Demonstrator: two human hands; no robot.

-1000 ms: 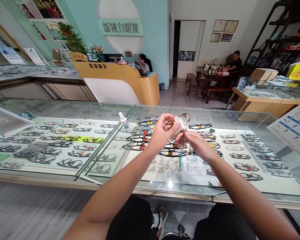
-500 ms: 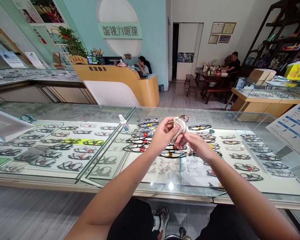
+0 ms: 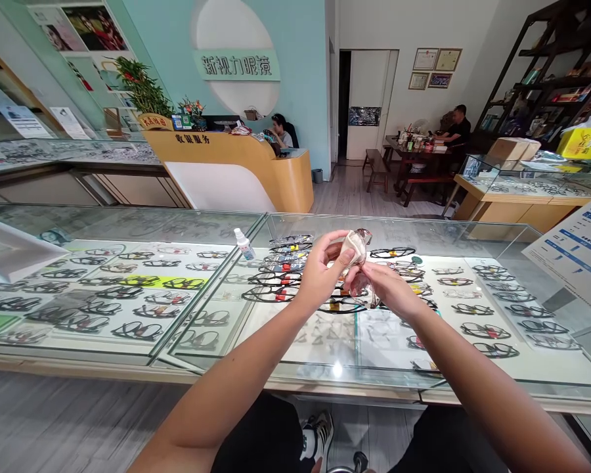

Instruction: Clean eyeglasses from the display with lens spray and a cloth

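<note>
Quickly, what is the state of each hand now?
Left hand: closed, pinching the cloth against the glasses.
Right hand: closed, holding the glasses.

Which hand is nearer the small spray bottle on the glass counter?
Left. The left hand, holding the cloth, is just right of the spray bottle; the right hand, holding the glasses, lies farther right, beyond the left.

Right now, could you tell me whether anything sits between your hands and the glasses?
Only the cloth, folded between the left hand and the glasses; the right hand grips them directly.
</note>
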